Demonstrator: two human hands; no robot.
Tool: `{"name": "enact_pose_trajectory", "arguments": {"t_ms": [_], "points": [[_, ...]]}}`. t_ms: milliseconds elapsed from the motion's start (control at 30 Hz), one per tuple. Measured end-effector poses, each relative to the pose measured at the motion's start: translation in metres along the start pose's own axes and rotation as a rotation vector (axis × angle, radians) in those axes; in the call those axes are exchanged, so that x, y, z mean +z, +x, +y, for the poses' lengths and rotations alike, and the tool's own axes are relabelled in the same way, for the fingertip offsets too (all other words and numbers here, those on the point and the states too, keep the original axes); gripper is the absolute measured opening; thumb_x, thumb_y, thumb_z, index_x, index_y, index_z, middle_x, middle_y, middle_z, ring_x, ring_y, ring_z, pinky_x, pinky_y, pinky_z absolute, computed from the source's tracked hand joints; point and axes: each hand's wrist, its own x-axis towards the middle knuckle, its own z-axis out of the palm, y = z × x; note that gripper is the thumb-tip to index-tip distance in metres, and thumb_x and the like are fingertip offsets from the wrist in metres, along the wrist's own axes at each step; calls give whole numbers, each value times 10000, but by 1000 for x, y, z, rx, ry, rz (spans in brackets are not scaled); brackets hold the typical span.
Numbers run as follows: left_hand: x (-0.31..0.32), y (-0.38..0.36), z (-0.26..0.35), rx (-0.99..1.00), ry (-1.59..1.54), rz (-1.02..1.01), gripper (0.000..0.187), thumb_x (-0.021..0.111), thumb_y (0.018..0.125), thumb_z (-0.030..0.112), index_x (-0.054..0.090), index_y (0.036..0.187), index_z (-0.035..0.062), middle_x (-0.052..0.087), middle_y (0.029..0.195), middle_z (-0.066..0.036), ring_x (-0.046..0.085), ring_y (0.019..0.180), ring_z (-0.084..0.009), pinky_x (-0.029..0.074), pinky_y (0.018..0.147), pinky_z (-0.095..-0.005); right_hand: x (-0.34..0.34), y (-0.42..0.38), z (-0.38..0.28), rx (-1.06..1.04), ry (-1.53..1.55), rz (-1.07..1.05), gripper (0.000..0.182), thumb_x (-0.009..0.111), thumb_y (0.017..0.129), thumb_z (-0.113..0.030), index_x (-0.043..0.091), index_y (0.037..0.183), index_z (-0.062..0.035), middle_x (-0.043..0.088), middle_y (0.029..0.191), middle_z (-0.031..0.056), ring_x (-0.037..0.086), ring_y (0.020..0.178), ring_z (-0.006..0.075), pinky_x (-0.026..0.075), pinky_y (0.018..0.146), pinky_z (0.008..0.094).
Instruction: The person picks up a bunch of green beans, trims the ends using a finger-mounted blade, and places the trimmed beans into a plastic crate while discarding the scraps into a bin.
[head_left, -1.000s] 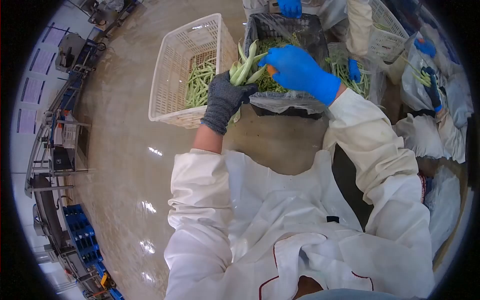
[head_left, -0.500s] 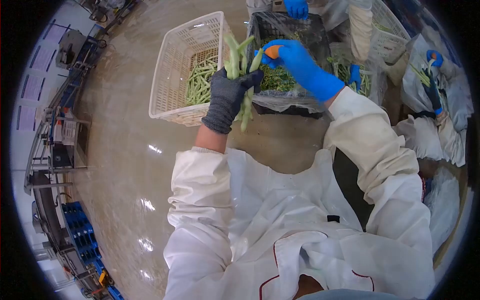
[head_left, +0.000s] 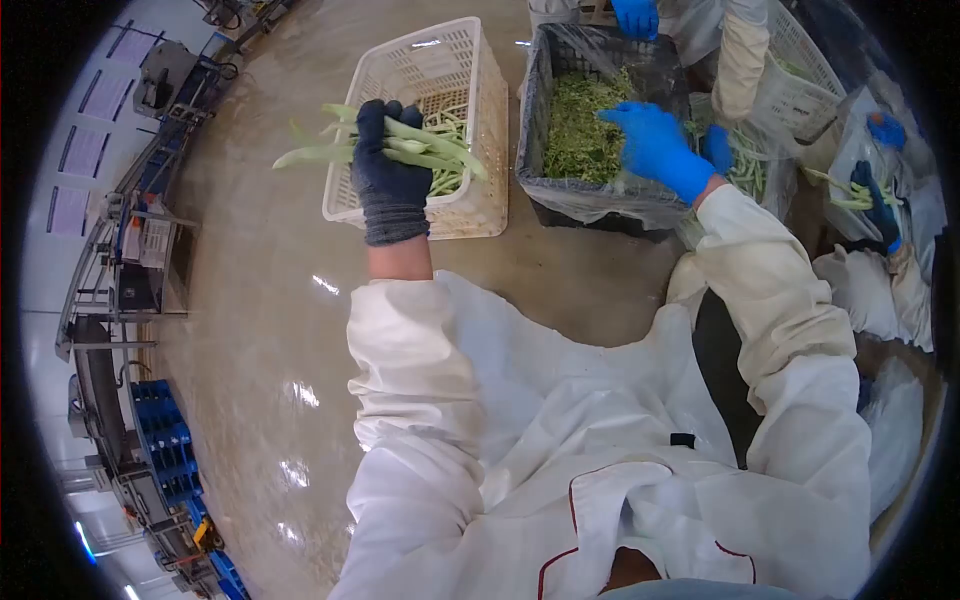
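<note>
My left hand (head_left: 392,175), in a dark knit glove, is closed around a bunch of long green beans (head_left: 440,150) lying roughly sideways. It hovers over the near left part of a white plastic crate (head_left: 488,150). More green beans (head_left: 452,128) lie inside that crate. In a blue glove, my right hand (head_left: 662,148) is over the right side of a black crate (head_left: 533,110) lined with clear plastic. Its fingers look curled, and whatever they hold is hidden. Green trimmings (head_left: 582,125) fill the black crate.
Another person's blue-gloved hand (head_left: 635,18) is beyond the black crate. At right, another sleeve (head_left: 742,60) reaches toward bagged beans, and a dark-gloved hand (head_left: 876,205) holds beans. A white crate (head_left: 800,85) stands behind. Metal equipment (head_left: 100,400) lines the left.
My left hand has moved left with the beans, which have turned from upright to sideways. My right hand has drawn away to the right; the orange object in it no longer shows.
</note>
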Motion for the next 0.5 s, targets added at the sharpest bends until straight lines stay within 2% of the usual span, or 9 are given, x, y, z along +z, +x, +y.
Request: {"name": "enact_pose_trajectory", "arguments": {"t_ms": [67, 100, 133, 233, 267, 367, 433, 500], "points": [[1, 2, -10, -28, -20, -84, 116, 629, 894, 164, 579, 958, 81, 586, 906, -58, 585, 814, -220, 508, 793, -356, 0, 5, -25, -198, 781, -128, 457, 611, 779, -90, 609, 1236, -74, 624, 1197, 133, 576, 1119, 270, 468, 953, 411], [2, 2, -16, -44, -29, -125, 127, 632, 891, 164, 576, 967, 79, 587, 913, -61, 589, 822, -223, 508, 795, -356, 4, 6, -39, -259, 1060, -207, 439, 618, 807, -112, 597, 1241, -44, 629, 1188, 118, 592, 1077, 237, 480, 943, 384], [9, -3, -22, -26, 25, -26, 149, 648, 877, 162, 595, 986, 77, 600, 943, -64, 603, 859, -229, 510, 807, -360, 5, 5, -52, -317, 1340, -285, 430, 626, 835, -135, 586, 1246, -14, 634, 1179, 104, 608, 1035, 204, 491, 932, 357], [21, -8, -34, -31, 12, -27, 155, 682, 855, 120, 605, 979, 68, 632, 892, -75, 628, 794, -225, 537, 765, -356, 0, -4, -78, -34, 1652, -541, 372, 522, 869, -64, 597, 1228, -4, 675, 1075, 110, 668, 859, 170, 528, 845, 271], [22, -8, -33, -43, -20, -14, 161, 676, 840, 72, 611, 987, 60, 640, 895, -86, 638, 801, -238, 548, 749, -375, 11, -1, -72, -58, 1667, -501, 342, 561, 866, -96, 620, 1188, 3, 680, 1051, 117, 665, 796, 144, 540, 756, 268], [28, -11, -15, 125, 142, 109, 175, 677, 808, 15, 612, 969, 34, 631, 883, -93, 643, 816, -247, 555, 728, -375, 6, 17, -48, -72, 1163, -263, 300, 575, 852, -112, 653, 1124, -12, 690, 1017, 139, 660, 733, 178, 532, 659, 334], [20, -7, -5, 309, 246, 139, 192, 674, 768, -42, 595, 941, -16, 611, 845, -95, 645, 732, -242, 556, 675, -338, -2, 16, -33, -77, 921, -70, 258, 586, 841, -134, 675, 1058, -26, 683, 956, 156, 652, 720, 237, 509, 636, 386], [19, -9, 3, 466, 546, 173, 172, 663, 799, -17, 633, 968, -15, 655, 894, -97, 646, 721, -220, 538, 666, -327, -3, 9, -23, -117, 716, 128, 225, 591, 834, -152, 684, 1006, -40, 667, 910, 170, 639, 728, 294, 495, 636, 426]]}}
